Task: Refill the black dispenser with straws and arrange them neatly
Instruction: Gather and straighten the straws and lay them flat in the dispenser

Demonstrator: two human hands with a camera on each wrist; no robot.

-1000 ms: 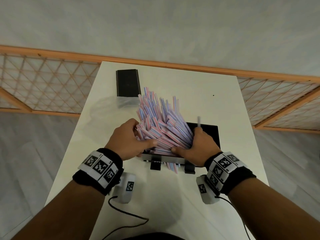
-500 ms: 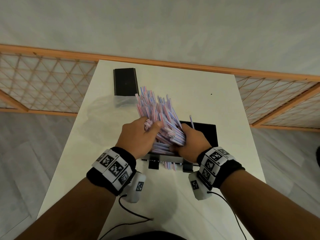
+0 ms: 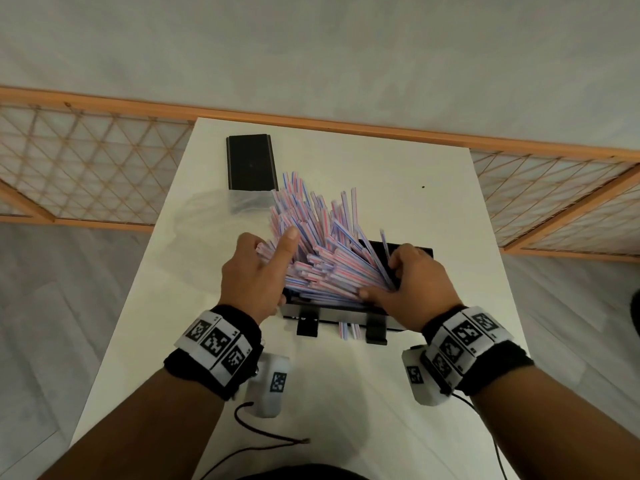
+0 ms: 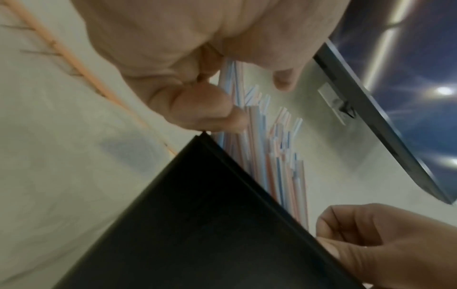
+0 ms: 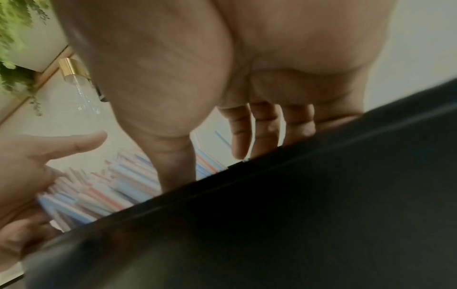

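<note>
A person stood at a white table (image 3: 398,188) with a black dispenser (image 3: 420,252) in front of them, its open top crammed with a fanned-out bunch of striped straws (image 3: 318,251) in pink, blue and white. The straws leaned away from the person and toward their left, their far ends splayed at uneven heights, while their near ends sat down inside the dispenser. The left hand (image 3: 258,275) was pressed against the left flank of the bunch, index finger stretched straight up along the straws and the other fingers curled round the outermost ones; in the left wrist view the thumb (image 4: 207,109) lay against the straws just above the dispenser's black corner. The right hand (image 3: 412,285) was at the right side of the dispenser, thumb laid flat on the lower ends of the straws and the fingers bent over the top of the bunch near the rim, gathering them rather than gripping any one; from the right wrist its fingers (image 5: 241,133) hung fairly straight above the black wall. A few straw ends (image 3: 348,330) poked out of the slot at the dispenser's near face, between two black feet. Farther back on the table lay a flat black lid (image 3: 251,161), well apart from the dispenser, with a clear plastic wrapper (image 3: 247,201) just at its near end. Both wrists wore black bands (image 3: 221,344) with printed square markers.
</note>
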